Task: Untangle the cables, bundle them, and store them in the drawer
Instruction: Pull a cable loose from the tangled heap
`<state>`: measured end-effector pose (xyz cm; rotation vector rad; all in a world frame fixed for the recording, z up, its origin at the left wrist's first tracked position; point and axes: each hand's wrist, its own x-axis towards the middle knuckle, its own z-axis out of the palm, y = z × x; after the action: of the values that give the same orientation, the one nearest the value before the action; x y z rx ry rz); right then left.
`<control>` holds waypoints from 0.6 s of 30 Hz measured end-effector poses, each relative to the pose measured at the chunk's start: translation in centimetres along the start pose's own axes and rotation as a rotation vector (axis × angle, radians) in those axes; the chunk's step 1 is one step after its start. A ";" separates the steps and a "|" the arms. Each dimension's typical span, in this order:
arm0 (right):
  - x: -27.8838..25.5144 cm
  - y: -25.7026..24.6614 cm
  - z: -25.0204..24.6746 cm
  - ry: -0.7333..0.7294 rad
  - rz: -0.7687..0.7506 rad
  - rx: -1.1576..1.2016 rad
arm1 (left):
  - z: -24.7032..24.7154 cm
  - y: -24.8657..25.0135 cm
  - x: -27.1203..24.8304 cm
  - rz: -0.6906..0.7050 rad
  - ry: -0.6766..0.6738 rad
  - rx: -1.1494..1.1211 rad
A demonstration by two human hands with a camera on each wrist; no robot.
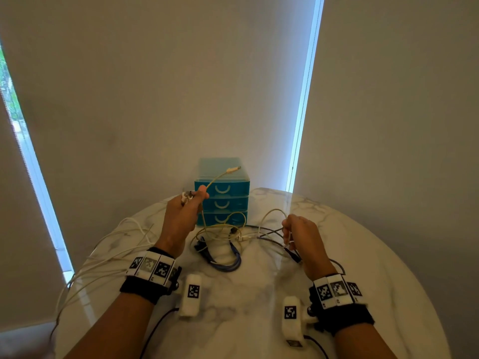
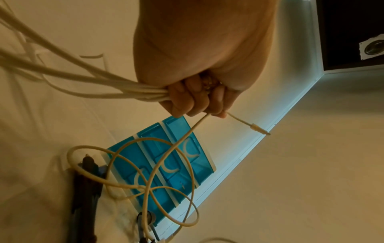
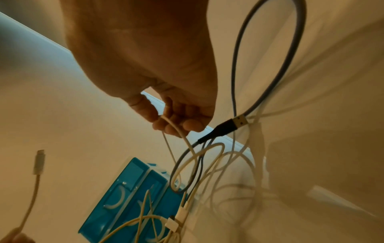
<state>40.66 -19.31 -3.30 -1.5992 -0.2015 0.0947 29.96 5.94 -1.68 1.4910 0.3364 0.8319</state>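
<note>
**Marble table, cables still knotted, both hands on cream leads**

Marble-topped round table point(image 1: 363, 255) filled the lower half of the head view, blinds and wall behind it.

Nearest, lower left of the frame: white cable strands point(image 1: 103, 257) fanned off the table edge, slack and loose. Left wrist view showed them gathered into the left hand point(image 1: 181, 216), fingers point(image 2: 182, 98) curled tight round the bunch.

Same hand also pinched the cream cable point(image 2: 172, 148) just behind its plug point(image 1: 233, 169), which stood clear in the air in front of the drawer unit.

Right hand point(image 1: 303, 237), right of centre, had thumb and fingers closed lightly on a thin white lead point(image 3: 176, 129), loop rising above the knuckles.

Between the hands: the tangle point(image 1: 220, 237) lay on the table, cream loops over a blue cable point(image 1: 228, 265) and a dark grey cable point(image 3: 236, 82) with a USB plug point(image 3: 239, 121).

Furthest: blue three-drawer unit point(image 1: 223, 193), centre frame, all drawers shut, tangle just in front of it.

Handling call: everything looked light and limp, no stiffness to push with, so only pulling works. Smooth jackets likely slip through a loose pinch. Best hold is the moulded plug body or just behind it, then feed that end back through the loops. Yanking mid-run would probably cinch the knot and strain the plug joints.
</note>
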 end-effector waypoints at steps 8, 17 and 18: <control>-0.5 -0.8 -1.0 -0.020 -0.101 0.211 | -0.9 0.9 0.0 -0.066 -0.271 -0.078; -1.1 -2.1 -0.8 -0.150 -0.229 0.502 | 0.4 0.6 -1.0 -0.116 -0.537 0.477; -1.2 -2.1 -0.7 -0.184 -0.239 0.516 | 0.4 0.6 -1.0 -0.098 -0.545 0.467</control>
<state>39.48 -20.17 -1.24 -1.0440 -0.4705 0.0989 29.41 4.88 -1.39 2.0464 0.1954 0.2475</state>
